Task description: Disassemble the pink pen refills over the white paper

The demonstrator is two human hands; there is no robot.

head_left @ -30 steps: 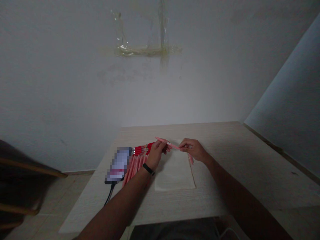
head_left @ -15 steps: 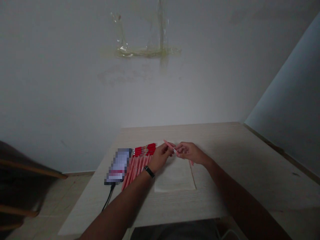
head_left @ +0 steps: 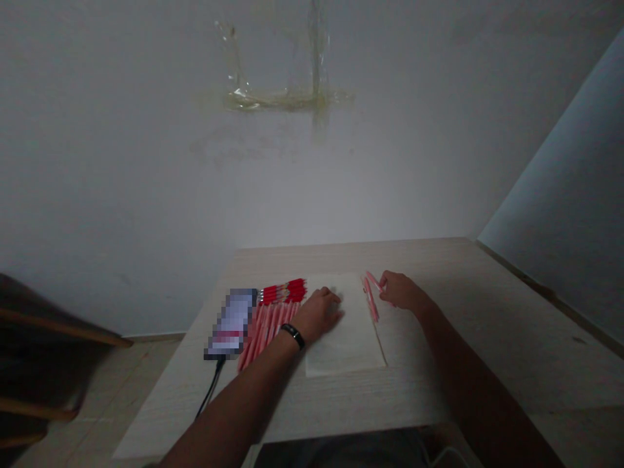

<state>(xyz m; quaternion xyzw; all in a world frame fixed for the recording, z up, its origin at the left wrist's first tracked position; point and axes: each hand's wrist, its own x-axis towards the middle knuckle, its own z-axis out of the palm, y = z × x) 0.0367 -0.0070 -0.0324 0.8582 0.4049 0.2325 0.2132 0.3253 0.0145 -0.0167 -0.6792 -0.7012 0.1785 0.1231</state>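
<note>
Pink pen (head_left: 373, 280) in the right grip (head_left: 402, 291), right of the middle in the lower half of the frame: thumb and fingers are closed on it, and it slants from upper left down to the right, its far end partly covered by the fingers. Just left of it, a second pink pen (head_left: 371, 301) lies along the right edge of a pale sheet (head_left: 346, 351). The left grip (head_left: 319, 312) is released, palm down over the left part of the sheet, fingers loosely bent; a black band (head_left: 292, 335) circles that wrist.

Further left, a row of pink pens (head_left: 263, 328) lies side by side, partly hidden by the left forearm, with a bundle of red pencil-like sticks (head_left: 283, 292) just above it. Beside both rows sits a phone (head_left: 233, 322), its screen blurred out, with a black cable (head_left: 209, 389) running toward the lower left. All of these are on a light wood-grain counter (head_left: 439, 263). Beyond its far edge rises a grey wall (head_left: 414, 149) with strips of clear, yellowed tape (head_left: 277, 102) at upper centre. Wooden bars (head_left: 39, 409) stand at lower left above a tiled floor (head_left: 117, 390).
</note>
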